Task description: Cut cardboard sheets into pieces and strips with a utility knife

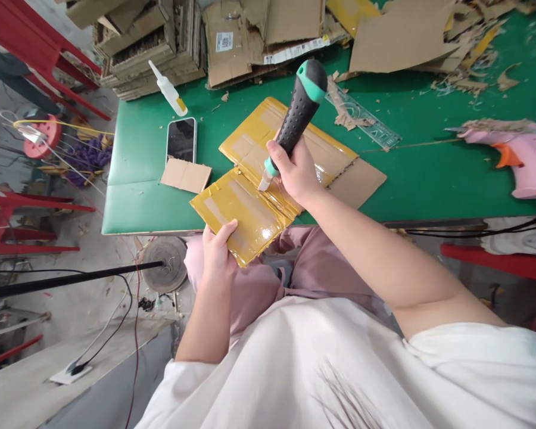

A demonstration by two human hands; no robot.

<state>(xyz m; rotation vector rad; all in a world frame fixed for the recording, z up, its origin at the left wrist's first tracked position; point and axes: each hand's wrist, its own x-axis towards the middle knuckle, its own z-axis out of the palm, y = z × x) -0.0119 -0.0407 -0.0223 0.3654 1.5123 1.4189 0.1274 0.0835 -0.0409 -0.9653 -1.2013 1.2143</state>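
Note:
In the head view, my right hand [298, 173] is closed round the lower end of a cutting knife [295, 113] with a black and turquoise handle. Its short blade points down at the fold in a piece of cardboard [245, 214] covered with yellow tape. My left hand [218, 247] grips the near left corner of that cardboard, thumb on top. The cardboard's near flap juts over the table edge, and its far part lies on the green table [138, 202]. Whether the blade touches the cardboard, I cannot tell.
A phone [181, 138], a small cardboard piece [186, 174] and a glue bottle [168, 89] lie to the left. Stacked cardboard [147, 47] stands behind. A clear ruler [375, 128] lies beyond the knife, and a pink glue gun [513, 155] rests at the right.

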